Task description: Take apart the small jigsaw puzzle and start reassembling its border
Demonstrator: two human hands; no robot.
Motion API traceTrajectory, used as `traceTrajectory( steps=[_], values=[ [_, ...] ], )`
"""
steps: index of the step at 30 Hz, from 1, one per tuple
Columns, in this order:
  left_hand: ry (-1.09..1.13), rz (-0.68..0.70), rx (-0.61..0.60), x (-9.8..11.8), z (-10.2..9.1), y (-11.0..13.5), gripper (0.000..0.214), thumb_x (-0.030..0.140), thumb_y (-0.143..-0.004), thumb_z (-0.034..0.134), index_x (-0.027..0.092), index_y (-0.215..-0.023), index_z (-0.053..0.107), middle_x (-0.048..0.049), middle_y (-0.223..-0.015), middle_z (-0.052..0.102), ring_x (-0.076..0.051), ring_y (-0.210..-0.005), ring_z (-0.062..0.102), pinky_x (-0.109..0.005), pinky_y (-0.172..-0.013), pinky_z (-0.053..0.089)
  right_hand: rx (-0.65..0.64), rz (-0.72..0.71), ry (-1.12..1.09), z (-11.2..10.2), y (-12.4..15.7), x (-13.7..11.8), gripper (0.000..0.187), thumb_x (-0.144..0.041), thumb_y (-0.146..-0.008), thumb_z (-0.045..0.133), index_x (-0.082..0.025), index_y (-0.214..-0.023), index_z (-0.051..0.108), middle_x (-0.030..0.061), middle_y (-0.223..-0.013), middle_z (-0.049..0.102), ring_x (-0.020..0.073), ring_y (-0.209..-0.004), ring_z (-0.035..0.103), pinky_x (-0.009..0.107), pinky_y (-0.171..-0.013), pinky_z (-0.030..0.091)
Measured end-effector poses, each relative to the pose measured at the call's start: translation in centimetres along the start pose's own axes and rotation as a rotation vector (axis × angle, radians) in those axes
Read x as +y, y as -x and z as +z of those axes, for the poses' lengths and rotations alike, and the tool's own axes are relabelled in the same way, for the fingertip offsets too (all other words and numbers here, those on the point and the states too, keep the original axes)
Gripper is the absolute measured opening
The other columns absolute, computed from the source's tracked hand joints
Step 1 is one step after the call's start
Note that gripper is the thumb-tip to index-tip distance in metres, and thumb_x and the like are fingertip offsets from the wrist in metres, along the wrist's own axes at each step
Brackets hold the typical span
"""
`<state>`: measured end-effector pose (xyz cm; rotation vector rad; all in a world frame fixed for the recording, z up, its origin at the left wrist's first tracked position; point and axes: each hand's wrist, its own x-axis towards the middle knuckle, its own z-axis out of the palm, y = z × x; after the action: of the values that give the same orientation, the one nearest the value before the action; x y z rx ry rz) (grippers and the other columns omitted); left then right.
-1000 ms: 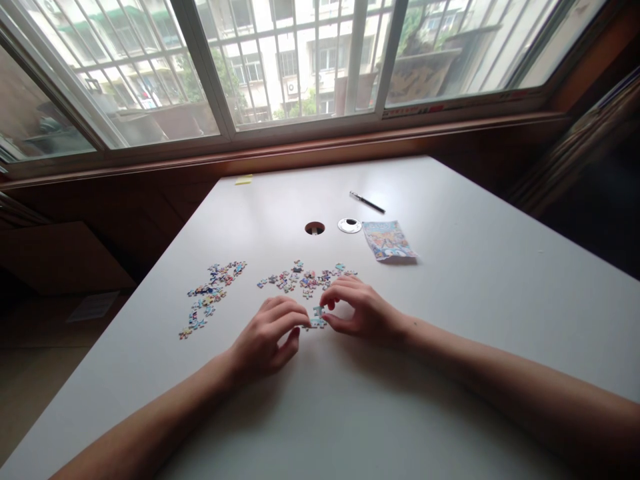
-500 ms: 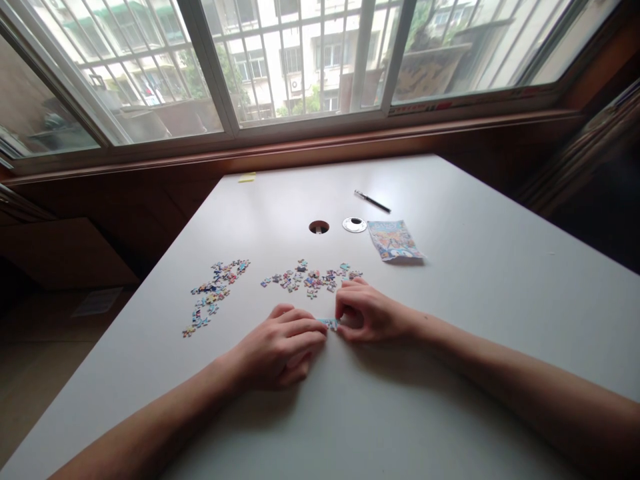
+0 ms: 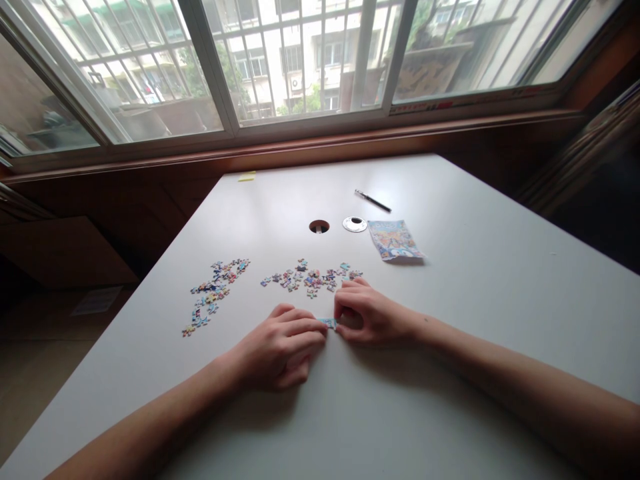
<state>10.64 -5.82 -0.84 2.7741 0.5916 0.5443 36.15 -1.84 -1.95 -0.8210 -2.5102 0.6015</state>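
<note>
Small light-blue jigsaw puzzle pieces (image 3: 329, 323) lie flat on the white table between my hands, partly covered by fingers. My left hand (image 3: 285, 343) is closed, its fingertips pressing the left end of these pieces. From the right, my right hand (image 3: 369, 310) pinches the other end with thumb and index finger curled round. How many pieces are under the fingers cannot be made out. Just beyond my hands is a loose cluster of mixed-colour jigsaw pieces (image 3: 313, 278). Another scattered group of pieces (image 3: 213, 291) lies to the left.
A printed picture sheet (image 3: 396, 240) lies beyond my right hand, with a black pen (image 3: 373, 201) behind it. Near it are a round silver cover (image 3: 355, 225) and a cable hole (image 3: 319, 227) in the tabletop. A yellow sticker (image 3: 247, 177) marks the far edge, below a barred window.
My right thumb and index finger have shifted very slightly left, closer to my left fingertips, with the light-blue pieces. My left hand and the loose piles stay where they were.
</note>
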Motion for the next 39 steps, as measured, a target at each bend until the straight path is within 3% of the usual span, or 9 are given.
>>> traceTrajectory(
  steps=[8,16,24,27,30,39],
  values=[
    [-0.003,-0.007,0.017,0.05,0.06,-0.17,0.044,0.014,-0.076,0.051,0.018,-0.119,0.061,-0.009,-0.125,0.067,-0.025,-0.111,0.061,-0.041,-0.097,0.043,-0.054,-0.152,0.153,0.06,0.09,0.04,0.016,-0.016,-0.08,0.057,-0.021,-0.072,0.044,0.0005,-0.074,0.052,0.0171,-0.075,0.044,0.034,-0.079,0.032],
    [0.004,-0.015,0.012,-0.02,0.12,-0.14,0.045,0.012,-0.076,0.05,0.018,-0.12,0.06,-0.0086,-0.127,0.066,-0.026,-0.112,0.06,-0.041,-0.097,0.042,-0.063,-0.207,0.317,0.32,0.1,-0.03,0.009,-0.018,-0.08,0.055,-0.021,-0.077,0.047,0.002,-0.078,0.055,0.018,-0.075,0.041,0.033,-0.075,0.029],
    [0.01,-0.016,0.006,-0.02,0.14,-0.15,0.045,0.013,-0.077,0.05,0.018,-0.121,0.059,-0.0089,-0.127,0.066,-0.026,-0.113,0.059,-0.041,-0.098,0.041,0.001,-0.102,0.178,0.74,-0.1,0.12,0.017,-0.017,-0.087,0.052,-0.02,-0.073,0.044,0.0009,-0.074,0.055,0.0161,-0.073,0.046,0.031,-0.075,0.031],
    [0.008,-0.013,0.006,-0.01,0.13,-0.12,0.044,0.013,-0.077,0.05,0.018,-0.12,0.059,-0.009,-0.127,0.066,-0.026,-0.113,0.059,-0.041,-0.098,0.041,0.006,-0.07,0.114,0.87,-0.08,0.23,0.009,-0.016,-0.086,0.055,-0.02,-0.079,0.051,0.0004,-0.077,0.058,0.0155,-0.075,0.049,0.031,-0.077,0.032],
    [-0.002,-0.014,0.001,-0.1,0.23,-0.02,0.044,0.014,-0.078,0.05,0.018,-0.12,0.059,-0.0092,-0.127,0.066,-0.026,-0.113,0.059,-0.041,-0.098,0.041,0.0,-0.087,0.072,0.83,0.01,0.37,0.005,-0.015,-0.087,0.055,-0.02,-0.088,0.057,0.0005,-0.081,0.061,0.0151,-0.078,0.053,0.031,-0.081,0.032],
    [-0.07,0.052,0.058,-0.13,0.71,0.21,0.039,0.013,-0.079,0.051,0.015,-0.117,0.06,-0.0105,-0.126,0.067,-0.026,-0.113,0.059,-0.042,-0.097,0.041,0.021,-0.16,0.077,0.9,0.17,0.47,0.012,-0.019,-0.094,0.05,-0.02,-0.085,0.059,0.0013,-0.076,0.06,0.0148,-0.073,0.052,0.031,-0.081,0.033]
  ],
)
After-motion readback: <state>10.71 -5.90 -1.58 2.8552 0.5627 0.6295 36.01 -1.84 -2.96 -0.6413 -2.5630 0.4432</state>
